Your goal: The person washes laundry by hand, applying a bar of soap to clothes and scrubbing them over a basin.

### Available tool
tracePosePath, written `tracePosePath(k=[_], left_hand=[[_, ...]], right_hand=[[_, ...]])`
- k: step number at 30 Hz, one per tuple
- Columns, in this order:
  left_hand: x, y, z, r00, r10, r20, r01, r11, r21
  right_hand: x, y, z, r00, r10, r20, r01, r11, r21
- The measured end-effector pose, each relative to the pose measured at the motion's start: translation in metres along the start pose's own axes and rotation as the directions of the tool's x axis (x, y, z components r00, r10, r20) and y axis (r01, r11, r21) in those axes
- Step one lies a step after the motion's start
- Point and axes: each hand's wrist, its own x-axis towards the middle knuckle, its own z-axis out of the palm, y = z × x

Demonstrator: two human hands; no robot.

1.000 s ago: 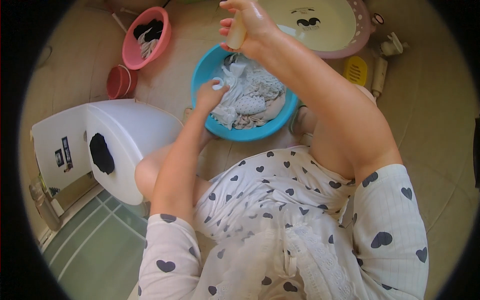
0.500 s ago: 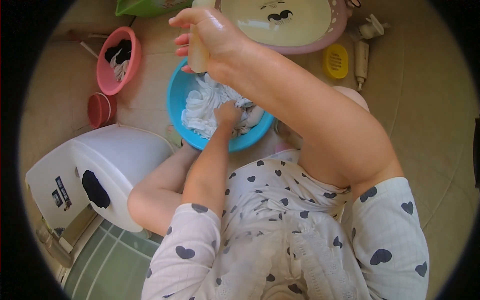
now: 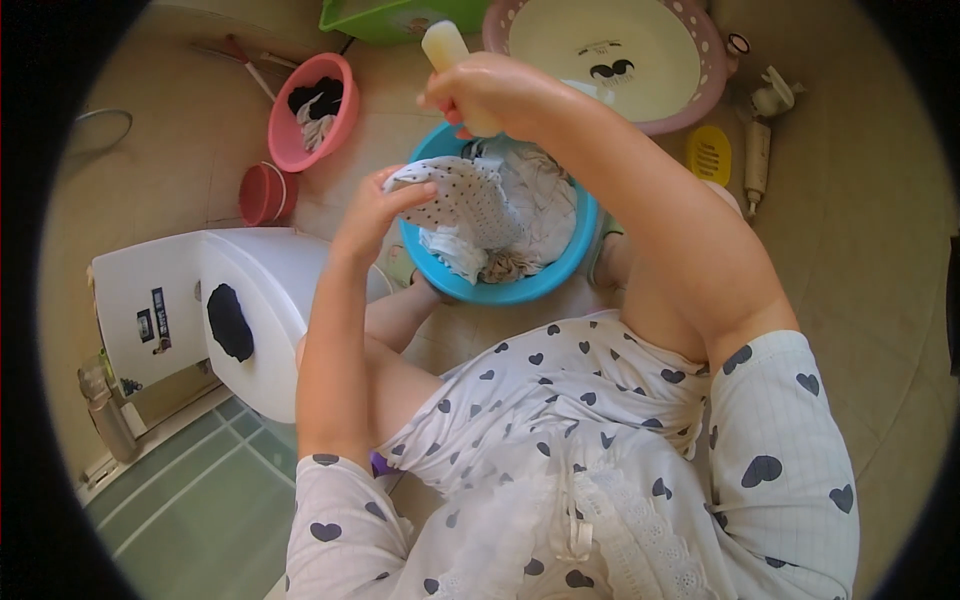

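Observation:
My right hand (image 3: 485, 90) is wrapped round a long pale-yellow bar of soap (image 3: 444, 43), whose top end sticks out above the fist. My left hand (image 3: 372, 210) pinches the edge of a white cloth with black dots (image 3: 462, 200) between thumb and fingers. That cloth is partly lifted and drapes down into a blue basin (image 3: 510, 291). Crumpled white laundry (image 3: 545, 195) fills the basin beside it, with a brownish piece (image 3: 508, 266) near the front rim. The soap is over the basin's far side, apart from the lifted part of the cloth.
Beyond stands a larger pink dotted basin (image 3: 709, 55) of cloudy water, near a green tub (image 3: 400, 20). A pink basin (image 3: 346, 112) with clothes and a red bucket (image 3: 262, 196) are left, above a white fixture (image 3: 265, 265). A yellow soap dish (image 3: 709, 155) lies right.
My left hand has come up and left with the dotted cloth's edge in its grip. The soap has moved from my turned-up right hand into a downward-facing fist. The view has shifted.

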Motion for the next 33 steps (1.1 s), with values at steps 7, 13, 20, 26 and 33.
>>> tracePosePath(k=[7, 13, 20, 26, 33], left_hand=[[-0.034, 0.054, -0.027, 0.978, 0.196, -0.074, -0.203, 0.973, -0.107], [-0.024, 0.06, -0.049, 0.969, 0.246, 0.026, -0.222, 0.91, -0.35], [-0.014, 0.043, -0.075, 0.986, 0.165, 0.016, -0.159, 0.967, -0.198], [-0.019, 0.043, -0.086, 0.974, 0.146, -0.174, -0.127, 0.985, 0.116], [-0.012, 0.027, -0.095, 0.949, 0.236, -0.208, -0.145, 0.915, 0.376]], right_hand=[[-0.019, 0.001, 0.007, 0.969, -0.05, 0.244, 0.163, 0.868, -0.47], [-0.023, -0.008, 0.017, 0.968, -0.128, 0.214, 0.22, 0.846, -0.486], [-0.013, -0.015, -0.033, 0.95, -0.274, 0.152, 0.306, 0.914, -0.265], [-0.004, -0.027, -0.042, 0.955, -0.275, 0.108, 0.276, 0.961, 0.004], [0.003, -0.025, -0.033, 0.957, -0.279, 0.084, 0.27, 0.958, 0.098]])
